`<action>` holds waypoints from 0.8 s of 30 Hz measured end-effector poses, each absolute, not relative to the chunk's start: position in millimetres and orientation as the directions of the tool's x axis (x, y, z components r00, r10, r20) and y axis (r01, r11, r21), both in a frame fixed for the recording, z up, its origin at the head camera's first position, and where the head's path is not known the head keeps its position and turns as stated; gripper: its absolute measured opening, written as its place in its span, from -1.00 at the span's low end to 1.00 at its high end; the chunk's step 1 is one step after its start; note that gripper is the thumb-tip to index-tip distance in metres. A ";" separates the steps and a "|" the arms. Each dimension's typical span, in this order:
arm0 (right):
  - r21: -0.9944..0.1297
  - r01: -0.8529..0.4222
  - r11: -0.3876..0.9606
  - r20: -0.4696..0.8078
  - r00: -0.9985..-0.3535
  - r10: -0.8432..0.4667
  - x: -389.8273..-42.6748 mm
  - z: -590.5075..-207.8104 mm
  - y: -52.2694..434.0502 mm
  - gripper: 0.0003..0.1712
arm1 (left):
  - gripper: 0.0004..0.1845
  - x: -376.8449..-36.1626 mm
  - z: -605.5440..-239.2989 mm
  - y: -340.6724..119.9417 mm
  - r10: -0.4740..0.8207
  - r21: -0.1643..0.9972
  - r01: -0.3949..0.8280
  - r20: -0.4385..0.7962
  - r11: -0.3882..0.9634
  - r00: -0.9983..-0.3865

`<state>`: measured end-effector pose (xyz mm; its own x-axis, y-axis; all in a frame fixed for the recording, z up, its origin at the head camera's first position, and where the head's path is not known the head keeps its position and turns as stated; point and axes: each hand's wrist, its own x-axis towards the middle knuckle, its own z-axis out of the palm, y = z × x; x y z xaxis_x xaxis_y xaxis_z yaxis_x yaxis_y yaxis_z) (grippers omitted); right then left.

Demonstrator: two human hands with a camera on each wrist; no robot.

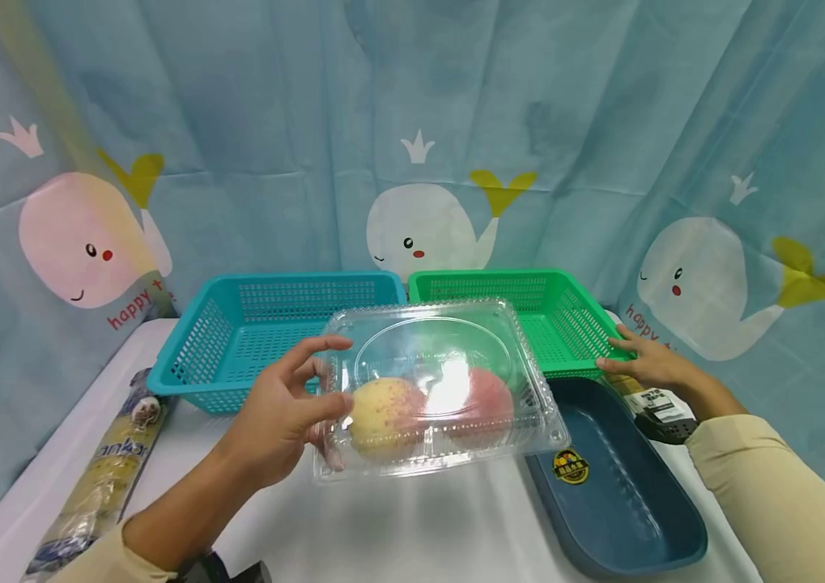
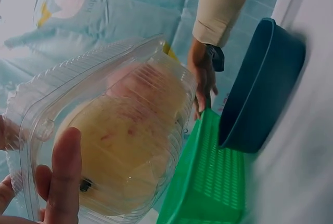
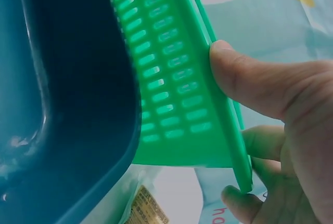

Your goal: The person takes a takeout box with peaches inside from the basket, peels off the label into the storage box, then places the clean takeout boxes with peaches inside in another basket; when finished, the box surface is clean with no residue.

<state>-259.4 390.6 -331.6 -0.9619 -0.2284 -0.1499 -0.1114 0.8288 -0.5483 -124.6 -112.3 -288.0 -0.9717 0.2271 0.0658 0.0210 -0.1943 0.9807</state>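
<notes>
My left hand (image 1: 274,413) grips the left edge of a clear plastic clamshell box (image 1: 430,324), raised in front of the baskets and tilted. The thumb (image 2: 63,169) lies across its near face, with other fingers behind. Inside sit a yellow peach blushed with red (image 1: 376,417) and a redder peach (image 1: 488,405). My right hand (image 1: 648,362) holds the near right corner of a green perforated basket (image 1: 580,320). Seen from the right wrist, its thumb (image 3: 229,65) presses one side of the basket's rim while the fingers curl round the other.
A turquoise perforated basket (image 1: 197,356) stands left of the green one. Before the green basket, a dark blue basin (image 1: 616,494) bears a round sticker. A long printed packet (image 1: 106,478) lies at the left, and a package with a white label (image 1: 663,402) is under my right wrist. A whale-print curtain (image 1: 281,186) hangs behind.
</notes>
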 end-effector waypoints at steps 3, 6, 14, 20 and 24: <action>-0.548 -0.104 0.830 -0.153 -0.963 -0.222 -259.7 -331.3 390.2 0.02 | -0.33 -135.6 -279.8 -102.6 0.213 0.982 0.037 0.077 -0.187 -0.974; -0.549 -0.096 0.830 -0.162 -0.962 -0.219 -260.1 -331.7 390.4 0.03 | -0.34 -148.2 -274.1 -93.5 0.202 0.982 0.044 0.081 -0.182 -0.976; -0.571 -0.083 0.817 -0.169 -0.961 -0.217 -259.7 -330.3 389.8 0.03 | -0.37 -183.5 -262.8 -69.2 0.228 0.984 0.046 0.085 -0.174 -0.970; -0.574 -0.107 0.812 -0.185 -0.949 -0.256 -260.3 -330.2 391.7 0.00 | -0.37 -213.6 -262.7 -47.9 0.253 0.984 0.026 0.070 -0.176 -0.965; -0.572 -0.110 0.813 -0.183 -0.949 -0.257 -261.1 -329.4 390.8 0.02 | -0.39 -231.5 -266.4 -36.3 0.254 0.983 0.008 0.055 -0.181 -0.966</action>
